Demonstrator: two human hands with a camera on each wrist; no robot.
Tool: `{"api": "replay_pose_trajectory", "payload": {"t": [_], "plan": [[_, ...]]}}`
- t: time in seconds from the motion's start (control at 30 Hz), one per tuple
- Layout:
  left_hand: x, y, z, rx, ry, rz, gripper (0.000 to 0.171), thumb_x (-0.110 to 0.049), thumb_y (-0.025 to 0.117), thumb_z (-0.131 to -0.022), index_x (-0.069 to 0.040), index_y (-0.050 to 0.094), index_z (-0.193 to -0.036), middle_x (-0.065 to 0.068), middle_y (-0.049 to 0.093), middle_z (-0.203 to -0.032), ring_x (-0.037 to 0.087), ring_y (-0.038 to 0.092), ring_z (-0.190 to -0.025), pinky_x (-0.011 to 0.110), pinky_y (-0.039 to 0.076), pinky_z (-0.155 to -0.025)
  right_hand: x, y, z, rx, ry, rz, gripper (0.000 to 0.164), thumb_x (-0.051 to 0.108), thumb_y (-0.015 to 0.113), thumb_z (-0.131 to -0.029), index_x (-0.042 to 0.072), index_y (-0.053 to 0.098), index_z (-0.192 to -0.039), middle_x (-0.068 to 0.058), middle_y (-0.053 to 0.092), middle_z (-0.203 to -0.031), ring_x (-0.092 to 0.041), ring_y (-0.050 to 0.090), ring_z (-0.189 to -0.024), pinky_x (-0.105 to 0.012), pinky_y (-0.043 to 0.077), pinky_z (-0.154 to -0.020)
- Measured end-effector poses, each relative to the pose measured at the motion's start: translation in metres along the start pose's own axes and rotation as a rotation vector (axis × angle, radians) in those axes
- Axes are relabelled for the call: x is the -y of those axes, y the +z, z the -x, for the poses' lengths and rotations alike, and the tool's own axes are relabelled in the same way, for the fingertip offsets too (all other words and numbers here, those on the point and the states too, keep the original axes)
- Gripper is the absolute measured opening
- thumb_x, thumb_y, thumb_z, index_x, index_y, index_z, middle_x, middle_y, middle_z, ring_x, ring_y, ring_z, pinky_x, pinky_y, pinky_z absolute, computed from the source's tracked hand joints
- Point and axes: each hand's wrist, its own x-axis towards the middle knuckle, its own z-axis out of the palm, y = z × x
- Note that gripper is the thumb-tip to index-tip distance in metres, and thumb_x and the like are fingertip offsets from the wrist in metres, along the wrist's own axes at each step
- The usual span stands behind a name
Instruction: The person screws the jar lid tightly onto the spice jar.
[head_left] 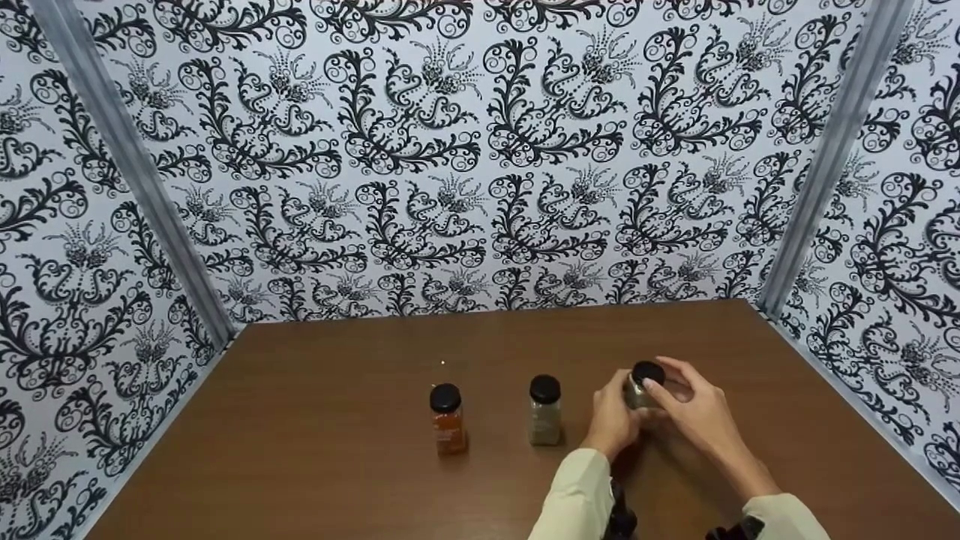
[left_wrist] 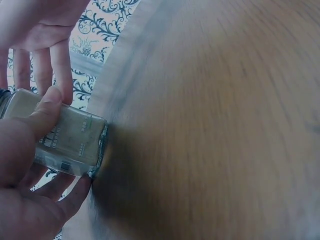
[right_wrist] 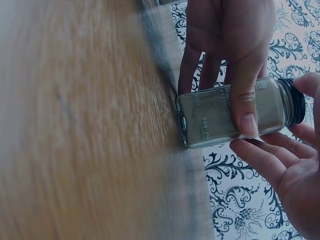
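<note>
A clear glass spice jar (head_left: 638, 393) with a black lid (right_wrist: 295, 102) and pale greenish-brown contents is between both hands at the right of the table. My left hand (head_left: 615, 416) grips its body, the thumb laid across the printed side in the left wrist view. Around the lid end is my right hand (head_left: 701, 412), its thumb on the lid and its other fingers along the far side. The base of the jar (left_wrist: 75, 135) is close over the tabletop. To the left stands a similar jar (head_left: 545, 420), upright, beyond it an orange-red spice jar (head_left: 448, 431).
The brown wooden table (head_left: 337, 420) has patterned black-and-white walls (head_left: 420, 150) at its back and sides. Grey strips (head_left: 832, 165) run up the wall corners. A tiny white speck (head_left: 442, 363) lies behind the orange-red jar.
</note>
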Motion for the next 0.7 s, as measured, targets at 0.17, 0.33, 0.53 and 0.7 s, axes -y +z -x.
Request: {"api": "replay_pose_trajectory", "payload": {"t": [0.17,0.33,0.53,0.7], "plan": [[-0.0017,-0.0002,0.0002,0.01,-0.03,0.009,0.048,0.0,0.082,-0.074,-0.015,0.066,-0.117,0.004,0.076,-0.109,0.013,0.069,-0.1,0.02,0.052,-0.082,-0.0007,0.0002,0.0005,-0.011,-0.02,-0.001,0.043,0.031,0.066,-0.098,0.014,0.062,-0.136,-0.016,0.068,-0.129,-0.007,0.068,-0.106,-0.008,0.048,-0.085],[-0.0009,0.0002,-0.0004,0.024,-0.06,0.012,0.047,-0.003,0.084,-0.074,-0.016,0.067,-0.116,0.003,0.075,-0.11,0.013,0.068,-0.103,0.021,0.052,-0.084,0.0006,0.0006,0.0006,-0.012,-0.012,-0.017,0.039,0.031,0.067,-0.097,0.012,0.065,-0.131,-0.017,0.07,-0.126,0.001,0.065,-0.101,-0.01,0.05,-0.085],[-0.0026,-0.001,-0.0006,0.023,-0.064,0.02,0.047,-0.008,0.087,-0.074,-0.016,0.067,-0.115,0.002,0.075,-0.11,0.013,0.068,-0.102,0.022,0.052,-0.084,0.0009,0.0006,0.0001,-0.006,-0.005,-0.02,0.043,0.032,0.065,-0.098,0.012,0.062,-0.136,-0.017,0.068,-0.13,0.005,0.063,-0.102,-0.008,0.048,-0.085],[-0.002,-0.0004,-0.0009,0.025,-0.075,0.03,0.047,-0.005,0.086,-0.074,-0.017,0.067,-0.115,0.002,0.075,-0.108,0.012,0.068,-0.1,0.021,0.052,-0.083,0.0012,0.0005,0.0006,-0.008,0.003,-0.011,0.041,0.034,0.065,-0.098,0.012,0.063,-0.133,-0.016,0.069,-0.129,-0.008,0.068,-0.106,-0.007,0.047,-0.084]]}}
